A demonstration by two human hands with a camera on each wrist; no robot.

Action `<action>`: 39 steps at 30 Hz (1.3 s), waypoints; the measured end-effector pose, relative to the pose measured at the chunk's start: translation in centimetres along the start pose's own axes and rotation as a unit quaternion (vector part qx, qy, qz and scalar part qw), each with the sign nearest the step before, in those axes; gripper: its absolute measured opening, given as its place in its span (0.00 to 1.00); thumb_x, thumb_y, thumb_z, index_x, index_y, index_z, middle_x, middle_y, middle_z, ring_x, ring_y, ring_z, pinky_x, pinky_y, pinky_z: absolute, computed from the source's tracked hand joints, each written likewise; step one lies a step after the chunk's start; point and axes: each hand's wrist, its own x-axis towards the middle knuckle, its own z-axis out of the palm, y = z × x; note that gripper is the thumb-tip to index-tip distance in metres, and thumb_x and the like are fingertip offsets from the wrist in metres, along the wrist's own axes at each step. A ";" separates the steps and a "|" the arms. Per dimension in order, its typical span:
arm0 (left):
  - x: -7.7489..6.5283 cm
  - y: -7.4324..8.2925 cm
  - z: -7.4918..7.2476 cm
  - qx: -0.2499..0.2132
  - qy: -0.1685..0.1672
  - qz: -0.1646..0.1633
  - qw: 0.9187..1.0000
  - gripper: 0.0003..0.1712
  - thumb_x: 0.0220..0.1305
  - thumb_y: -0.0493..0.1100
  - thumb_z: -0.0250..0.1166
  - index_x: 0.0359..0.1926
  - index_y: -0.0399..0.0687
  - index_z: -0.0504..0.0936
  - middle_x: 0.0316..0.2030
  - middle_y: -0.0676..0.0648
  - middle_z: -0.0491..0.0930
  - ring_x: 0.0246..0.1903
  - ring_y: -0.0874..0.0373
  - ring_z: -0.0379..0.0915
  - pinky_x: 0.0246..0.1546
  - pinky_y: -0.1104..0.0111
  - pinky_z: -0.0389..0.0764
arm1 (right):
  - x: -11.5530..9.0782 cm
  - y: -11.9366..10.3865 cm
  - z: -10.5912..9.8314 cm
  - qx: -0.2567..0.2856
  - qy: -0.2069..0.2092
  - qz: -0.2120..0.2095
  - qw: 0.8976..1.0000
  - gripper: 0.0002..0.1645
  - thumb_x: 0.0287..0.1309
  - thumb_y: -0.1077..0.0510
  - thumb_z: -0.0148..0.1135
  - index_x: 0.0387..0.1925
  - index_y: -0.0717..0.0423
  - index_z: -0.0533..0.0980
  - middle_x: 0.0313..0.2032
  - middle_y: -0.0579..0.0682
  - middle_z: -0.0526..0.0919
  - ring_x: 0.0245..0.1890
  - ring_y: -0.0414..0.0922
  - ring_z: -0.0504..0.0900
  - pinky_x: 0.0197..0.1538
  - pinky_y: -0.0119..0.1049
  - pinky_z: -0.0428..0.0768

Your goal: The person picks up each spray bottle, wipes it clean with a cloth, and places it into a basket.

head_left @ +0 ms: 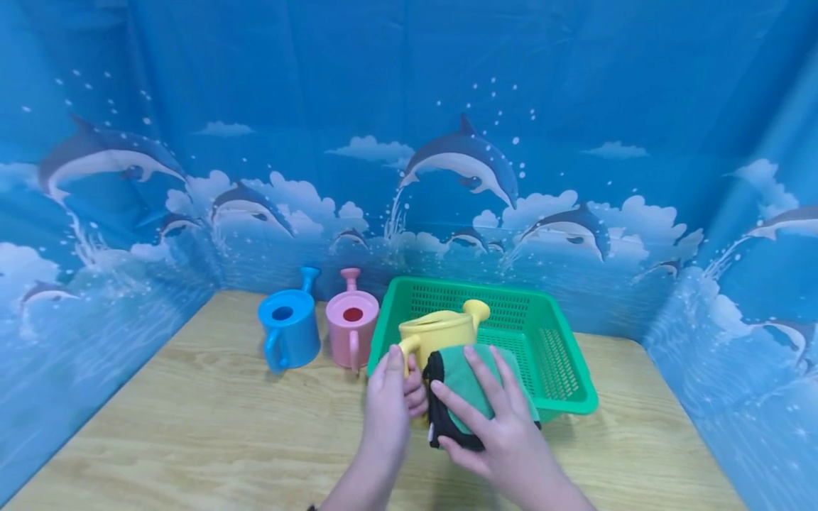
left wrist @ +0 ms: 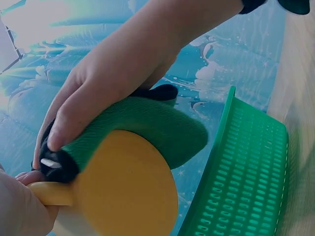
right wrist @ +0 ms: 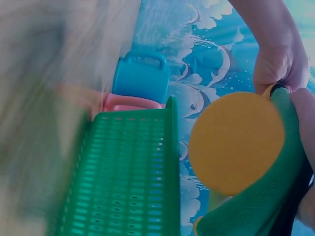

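A yellow watering can (head_left: 441, 332) is held up over the front left part of a green basket (head_left: 578, 404). My left hand (head_left: 391, 404) grips its handle. My right hand (head_left: 501, 426) holds a folded green cloth (head_left: 456, 369) with black edging against the near side of the can, its fingers spread across the cloth. From the left wrist, the can's flat round base (left wrist: 130, 187) shows, with the cloth (left wrist: 152, 125) bent around its side. In the right wrist view the base (right wrist: 236, 142) also faces the camera, and part of the right hand lies outside the picture.
A blue watering can (head_left: 297, 341) and a pink watering can (head_left: 351, 323) stand upright on the wooden table (head_left: 255, 440), left of the basket. A blue dolphin-print curtain (head_left: 409, 85) hangs behind the table and along both sides.
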 end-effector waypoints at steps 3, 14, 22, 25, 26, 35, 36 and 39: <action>0.1 0.1 -0.1 0.003 0.004 -0.001 1.000 0.19 0.78 0.49 0.36 0.32 0.45 0.63 0.16 0.56 0.53 0.13 0.68 0.48 0.17 0.78 0.55 | -0.6 -0.2 0.0 0.003 -0.004 -0.007 1.000 0.27 0.68 0.36 0.45 0.56 0.44 0.78 0.65 0.64 0.68 0.62 0.72 0.64 0.45 0.68 0.76; 0.3 0.4 -0.2 0.020 0.006 -0.001 1.000 0.19 0.78 0.50 0.37 0.31 0.46 0.63 0.15 0.56 0.54 0.13 0.67 0.49 0.17 0.78 0.55 | -1.1 -0.5 -0.9 -0.015 -0.038 -0.021 0.999 0.29 0.70 0.36 0.40 0.57 0.44 0.78 0.64 0.65 0.69 0.62 0.73 0.64 0.42 0.66 0.78; 0.6 0.4 -0.7 0.025 0.014 -0.004 1.000 0.19 0.78 0.52 0.39 0.30 0.48 0.61 0.14 0.55 0.54 0.13 0.65 0.49 0.16 0.77 0.56 | -0.4 -0.5 -0.8 -0.007 -0.034 -0.022 0.999 0.28 0.71 0.37 0.40 0.57 0.44 0.78 0.65 0.63 0.69 0.65 0.71 0.63 0.43 0.66 0.78; 0.6 0.2 -0.8 0.022 0.012 -0.007 1.000 0.20 0.78 0.52 0.38 0.29 0.48 0.61 0.14 0.56 0.54 0.12 0.66 0.49 0.16 0.77 0.55 | -0.1 -0.3 -0.6 0.000 -0.026 -0.010 1.000 0.27 0.71 0.39 0.40 0.56 0.44 0.78 0.65 0.63 0.69 0.67 0.69 0.61 0.46 0.67 0.76; 0.6 0.1 -0.8 0.021 0.009 -0.008 1.000 0.20 0.78 0.51 0.38 0.28 0.48 0.61 0.14 0.56 0.54 0.12 0.66 0.49 0.15 0.77 0.55 | 0.0 -0.3 -0.5 0.000 -0.022 -0.005 1.000 0.27 0.71 0.39 0.41 0.56 0.45 0.78 0.65 0.63 0.69 0.67 0.68 0.61 0.46 0.67 0.76; 0.4 -0.8 -0.5 0.007 -0.022 0.009 1.000 0.20 0.78 0.49 0.36 0.27 0.47 0.60 0.13 0.56 0.53 0.12 0.67 0.48 0.15 0.77 0.54 | 1.2 0.7 -0.3 0.018 -0.001 0.035 0.999 0.25 0.70 0.39 0.43 0.57 0.44 0.77 0.67 0.62 0.66 0.66 0.69 0.62 0.49 0.68 0.74; 0.4 -0.8 -0.4 0.004 -0.025 0.011 1.000 0.20 0.78 0.49 0.36 0.27 0.48 0.60 0.13 0.57 0.53 0.12 0.67 0.48 0.15 0.77 0.54 | 1.3 0.8 -0.3 0.025 -0.002 0.040 0.999 0.27 0.70 0.37 0.43 0.57 0.43 0.76 0.68 0.62 0.65 0.67 0.69 0.61 0.50 0.69 0.73; 0.4 -1.0 -0.2 -0.004 -0.024 0.017 1.000 0.20 0.78 0.49 0.36 0.27 0.48 0.60 0.13 0.57 0.52 0.12 0.68 0.48 0.15 0.78 0.54 | 1.2 0.9 -0.3 0.067 -0.006 0.061 0.996 0.30 0.70 0.33 0.38 0.60 0.40 0.74 0.70 0.59 0.62 0.71 0.64 0.55 0.53 0.73 0.67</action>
